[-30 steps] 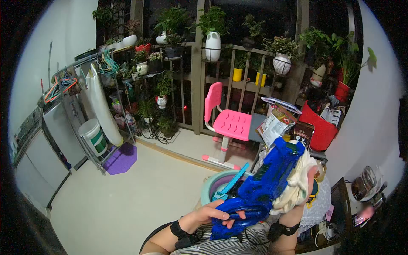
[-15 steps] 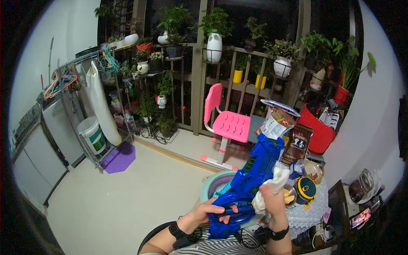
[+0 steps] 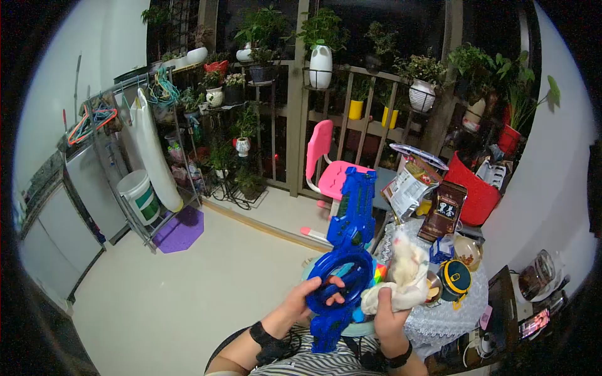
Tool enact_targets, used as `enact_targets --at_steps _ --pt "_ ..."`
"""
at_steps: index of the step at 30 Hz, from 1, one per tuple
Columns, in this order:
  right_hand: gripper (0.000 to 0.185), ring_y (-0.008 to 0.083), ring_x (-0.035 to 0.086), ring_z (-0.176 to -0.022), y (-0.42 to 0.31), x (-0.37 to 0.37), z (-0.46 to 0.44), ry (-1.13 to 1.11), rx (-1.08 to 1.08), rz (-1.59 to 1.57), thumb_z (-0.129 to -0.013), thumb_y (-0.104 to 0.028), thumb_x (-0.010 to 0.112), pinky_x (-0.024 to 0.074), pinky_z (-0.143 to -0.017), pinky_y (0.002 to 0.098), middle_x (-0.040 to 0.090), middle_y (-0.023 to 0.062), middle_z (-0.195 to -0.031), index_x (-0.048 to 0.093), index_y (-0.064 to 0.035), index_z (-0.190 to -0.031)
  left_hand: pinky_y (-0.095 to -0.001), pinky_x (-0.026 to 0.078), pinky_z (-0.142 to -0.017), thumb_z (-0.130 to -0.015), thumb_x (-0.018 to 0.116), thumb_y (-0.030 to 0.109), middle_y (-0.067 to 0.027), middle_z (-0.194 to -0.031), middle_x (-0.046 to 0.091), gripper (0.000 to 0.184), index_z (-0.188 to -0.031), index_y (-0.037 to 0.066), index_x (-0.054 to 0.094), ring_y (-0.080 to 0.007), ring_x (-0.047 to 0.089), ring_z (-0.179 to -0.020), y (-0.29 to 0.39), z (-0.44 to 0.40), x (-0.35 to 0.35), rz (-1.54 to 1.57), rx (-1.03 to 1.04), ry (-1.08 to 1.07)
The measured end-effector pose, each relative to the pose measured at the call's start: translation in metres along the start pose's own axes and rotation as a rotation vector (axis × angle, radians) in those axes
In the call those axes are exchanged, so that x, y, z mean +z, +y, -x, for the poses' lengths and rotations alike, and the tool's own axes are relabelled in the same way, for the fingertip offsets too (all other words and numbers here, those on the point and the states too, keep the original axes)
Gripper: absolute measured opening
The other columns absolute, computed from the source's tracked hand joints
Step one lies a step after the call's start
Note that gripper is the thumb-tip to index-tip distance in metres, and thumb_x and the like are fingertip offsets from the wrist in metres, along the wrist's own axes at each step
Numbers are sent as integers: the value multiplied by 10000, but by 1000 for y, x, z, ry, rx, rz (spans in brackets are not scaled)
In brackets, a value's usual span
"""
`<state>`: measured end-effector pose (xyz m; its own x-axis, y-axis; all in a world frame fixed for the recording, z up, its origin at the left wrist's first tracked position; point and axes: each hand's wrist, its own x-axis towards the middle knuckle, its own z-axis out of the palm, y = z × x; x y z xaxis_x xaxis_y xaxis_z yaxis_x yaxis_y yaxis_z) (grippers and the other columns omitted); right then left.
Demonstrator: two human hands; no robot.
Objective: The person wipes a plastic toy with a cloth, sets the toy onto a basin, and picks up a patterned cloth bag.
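The room is backed by a railing (image 3: 369,73) hung with plants (image 3: 323,31), and a pink chair (image 3: 337,178) is set before it. At the right, a brown pouch (image 3: 444,210) and a lidded pot (image 3: 456,280) are borne by a lace-covered surface (image 3: 442,323). The blue toy (image 3: 354,229) is held above the lap, a tub (image 3: 360,329) partly hidden behind it; its ring is clamped by the fingers of the left hand (image 3: 300,302), some of them passed through. A white cloth (image 3: 406,285) is gripped in the right hand (image 3: 390,316), the fingers closed on it. Since a second ago, the toy has been swung from a rightward lean to nearly upright, and the cloth has been brought down beside the ring, so the toy's upper length is left uncovered; whether cloth and toy touch cannot be told
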<state>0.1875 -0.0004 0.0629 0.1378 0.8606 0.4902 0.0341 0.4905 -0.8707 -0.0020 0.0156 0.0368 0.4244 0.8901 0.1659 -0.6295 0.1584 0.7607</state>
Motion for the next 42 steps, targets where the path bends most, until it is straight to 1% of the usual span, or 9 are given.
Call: enact_targets --at_steps 4,7,11,17,19,23,31,36,42 --pt "443 268 534 -951 -33 27 -25 -607 -351 508 -793 -340 599 394 -857 416 552 173 -1056 527 27 -1030 -364 396 -931 -736 631 476 -112 -1256 449 738 -1264 29 372 -214 496 -1078 -30 7 5 125 47 112" --pt "794 379 399 -1108 -50 61 -22 -545 -628 885 -671 -604 585 229 -979 485 479 217 -1170 490 40 -1126 -375 382 -948 -726 647 458 -115 -1263 441 753 -1274 32 356 -225 477 -1105 -45 13 -11 105 64 113" --pt "795 373 398 -1131 -54 41 -37 -792 -476 568 -672 -534 635 243 -987 459 475 199 -1193 456 33 -1199 -390 363 -969 -713 668 434 -120 -1272 430 775 -1287 35 334 -239 451 -1140 -45 4 -14 115 113 117" --pt "347 198 541 -976 -1 -29 -48 -302 -543 191 -758 -62 600 446 -786 279 567 133 -1065 529 -2 -1093 -412 335 -1002 -693 701 397 -126 -1286 414 815 -1308 40 302 -260 413 -1192 -41 -6 -22 268 121 76" --pt "331 163 536 -958 6 -29 -52 -13 -28 173 -779 -42 569 433 -795 272 577 94 -1021 521 0 -1103 -424 327 -1008 -644 756 293 -121 -1290 412 861 -1318 52 279 -269 421 -1183 -35 2 -16 323 157 -35" --pt "269 108 492 -907 51 -34 -35 -456 272 -60 -860 -90 501 417 -774 239 550 46 -1012 514 -18 -1118 -427 369 -974 -587 758 428 -138 -1257 442 937 -1297 27 297 -273 479 -1118 -53 3 -28 73 262 -24" --pt "149 92 548 -660 53 -21 -20 -307 325 -67 -859 -116 531 450 -621 239 613 23 -732 538 -6 -959 -359 381 -942 -882 423 126 -109 -1186 492 335 -1189 -8 432 -224 503 -1074 -10 -5 -3 -331 347 536" --pt "107 104 572 -652 48 -12 -14 -240 376 -172 -849 -92 534 458 -629 246 630 58 -713 556 12 -852 -366 428 -900 -903 390 185 -120 -1163 502 361 -1216 5 395 -241 520 -1052 19 -15 -19 297 581 495" --pt "282 212 600 -684 63 -17 -12 -340 267 -432 -889 -154 450 474 -699 332 610 129 -696 548 15 -686 -379 398 -928 -911 389 214 -118 -1149 500 377 -1240 30 386 -248 500 -1081 75 2 -29 -196 777 567"
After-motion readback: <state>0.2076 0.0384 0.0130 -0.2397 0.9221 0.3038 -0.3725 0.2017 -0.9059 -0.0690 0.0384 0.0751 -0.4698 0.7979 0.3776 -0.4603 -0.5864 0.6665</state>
